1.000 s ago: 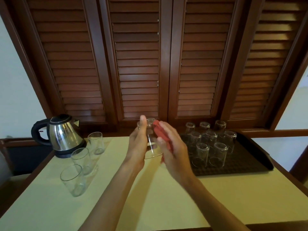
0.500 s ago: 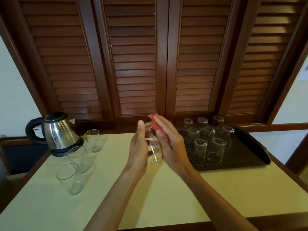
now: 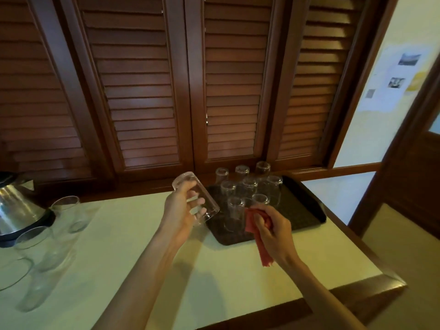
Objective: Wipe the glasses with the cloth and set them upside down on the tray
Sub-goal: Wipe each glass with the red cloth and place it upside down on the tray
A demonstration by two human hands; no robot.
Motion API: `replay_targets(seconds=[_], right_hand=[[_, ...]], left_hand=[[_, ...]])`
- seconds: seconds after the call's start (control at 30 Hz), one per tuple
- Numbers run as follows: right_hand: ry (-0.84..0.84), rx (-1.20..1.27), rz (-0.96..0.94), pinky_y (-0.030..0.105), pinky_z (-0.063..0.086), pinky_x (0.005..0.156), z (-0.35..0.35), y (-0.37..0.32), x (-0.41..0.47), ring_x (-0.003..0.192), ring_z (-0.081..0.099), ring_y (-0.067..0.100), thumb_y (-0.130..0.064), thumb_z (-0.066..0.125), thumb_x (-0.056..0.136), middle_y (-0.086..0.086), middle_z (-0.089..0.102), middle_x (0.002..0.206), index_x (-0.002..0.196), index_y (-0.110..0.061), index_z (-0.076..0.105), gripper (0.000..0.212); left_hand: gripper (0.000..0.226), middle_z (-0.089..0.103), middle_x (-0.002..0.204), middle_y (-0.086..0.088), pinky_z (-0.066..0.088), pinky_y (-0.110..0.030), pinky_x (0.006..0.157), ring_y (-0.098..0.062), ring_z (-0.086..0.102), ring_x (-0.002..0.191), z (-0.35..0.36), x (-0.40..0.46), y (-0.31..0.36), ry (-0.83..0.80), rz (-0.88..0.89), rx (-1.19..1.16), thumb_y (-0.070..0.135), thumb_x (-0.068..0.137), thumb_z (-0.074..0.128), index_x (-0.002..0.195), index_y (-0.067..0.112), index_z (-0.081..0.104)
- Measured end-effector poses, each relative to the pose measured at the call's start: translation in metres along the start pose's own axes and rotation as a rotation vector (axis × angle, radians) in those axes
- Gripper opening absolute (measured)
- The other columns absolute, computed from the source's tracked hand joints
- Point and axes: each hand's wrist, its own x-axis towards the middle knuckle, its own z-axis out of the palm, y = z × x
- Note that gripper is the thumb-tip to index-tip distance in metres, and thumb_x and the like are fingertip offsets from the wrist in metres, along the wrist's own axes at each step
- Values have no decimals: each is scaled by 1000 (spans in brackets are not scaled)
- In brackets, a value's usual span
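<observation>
My left hand [image 3: 182, 208] grips a clear glass [image 3: 190, 186], tilted with its base up and left, just left of the dark tray [image 3: 307, 206]. My right hand [image 3: 273, 232] holds the red cloth [image 3: 258, 244] in front of the tray's near edge, apart from the glass. Several clear glasses [image 3: 248, 186] stand upside down on the tray. Three glasses stand mouth up on the cream table at the left: one at the back [image 3: 69, 213], one in the middle [image 3: 45, 246] and one at the frame's edge [image 3: 21, 287].
A steel kettle [image 3: 16, 206] on a black base stands at the far left behind the upright glasses. Brown louvred shutters [image 3: 142, 91] close off the back. The table's wooden edge [image 3: 381, 282] runs along the right and front.
My hands have come apart: the right hand drew the cloth off the glass and down to the right. The left hand tipped the glass over toward the tray. The view swung right.
</observation>
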Motion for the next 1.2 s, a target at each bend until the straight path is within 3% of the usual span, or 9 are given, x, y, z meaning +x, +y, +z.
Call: replay_targets(seconds=[0.07,0.17,0.3,0.4,0.53,0.77,1.0,1.2], right_hand=[[26,-180,23,22,57,76,-27,40,-1,91,64,6,-27,70,93,-13,62,109,110,-39,62,22],[-10,-486,87,27,57,82,-64,96,-5,99,65,18,-29,72,92,-4,59,127,124,-24,65,33],[-213,-734,78,32,54,93,-96,143,-7,126,59,24,-30,57,101,1,45,155,143,-27,56,42],[-191,-747,52,26,55,82,-105,161,-4,116,63,18,-31,56,99,-4,58,142,133,-29,64,35],[-191,-712,46,27,52,91,-112,180,-4,120,57,14,-41,49,100,-11,56,139,130,-33,63,33],[-170,-655,39,29,55,86,-113,187,-4,112,61,15,-41,55,98,-10,58,134,124,-31,65,30],[-157,-650,65,29,54,89,-113,185,-5,118,59,15,-42,54,99,-10,55,140,128,-33,63,32],[-149,-664,57,27,55,87,-112,190,-5,116,59,13,-45,54,99,-12,54,139,128,-35,62,32]], left_hand=[[13,63,107,-5,56,-37,85,-23,66,101,25,5,-13,-45,22,76,27,100,67,111,20,67],[29,75,110,-2,59,-38,92,-20,72,107,67,11,-34,-120,92,178,23,92,78,119,15,70],[37,75,110,4,54,-20,75,-9,71,104,128,23,-64,-153,196,384,22,83,88,114,23,69],[51,71,117,8,57,-26,87,-8,67,107,169,39,-91,-159,302,562,21,78,92,119,30,65],[71,67,123,4,55,-37,104,-16,65,116,205,63,-125,-140,358,754,15,73,94,135,22,60],[71,66,135,-3,45,-19,96,-18,63,124,222,86,-178,-52,309,875,11,79,90,141,15,56],[68,62,136,-6,50,-39,110,-23,60,128,219,100,-204,4,259,904,14,81,89,140,16,55],[70,61,139,-8,49,-41,112,-26,58,132,221,108,-209,27,239,911,15,83,87,143,15,52]])
